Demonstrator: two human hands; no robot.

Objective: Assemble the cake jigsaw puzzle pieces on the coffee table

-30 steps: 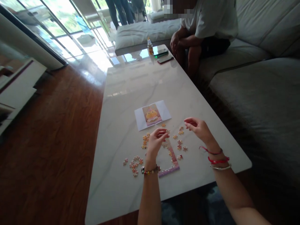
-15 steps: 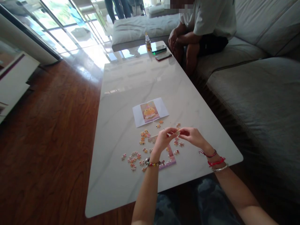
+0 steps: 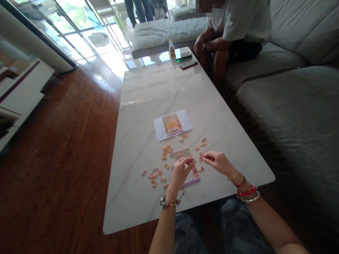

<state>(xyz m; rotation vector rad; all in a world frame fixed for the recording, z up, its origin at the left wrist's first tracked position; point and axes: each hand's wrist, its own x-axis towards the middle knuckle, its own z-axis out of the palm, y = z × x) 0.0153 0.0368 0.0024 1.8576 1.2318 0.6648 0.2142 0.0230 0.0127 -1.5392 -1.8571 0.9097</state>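
Note:
A partly joined jigsaw frame [image 3: 182, 153] lies on the white marble table [image 3: 159, 95], near its front edge. My left hand [image 3: 180, 173] rests over the frame's right strip, fingers curled in a pinch on a small puzzle piece. My right hand [image 3: 218, 163] hovers just right of the frame, thumb and fingers pinched close to loose pieces [image 3: 202, 142]; I cannot make out what they hold. More loose pieces [image 3: 155, 174] are scattered left of the frame. A reference picture [image 3: 173, 124] of a yellow figure lies beyond.
A person in a white shirt [image 3: 238, 21] sits on the grey sofa [image 3: 291, 88] at the far end. Two phones [image 3: 185, 60] and a small bottle [image 3: 172, 49] stand on the table's far end. Wooden floor lies to the left.
Both hands came together above the pieces, then dropped down to the frame. The camera view shifted slightly.

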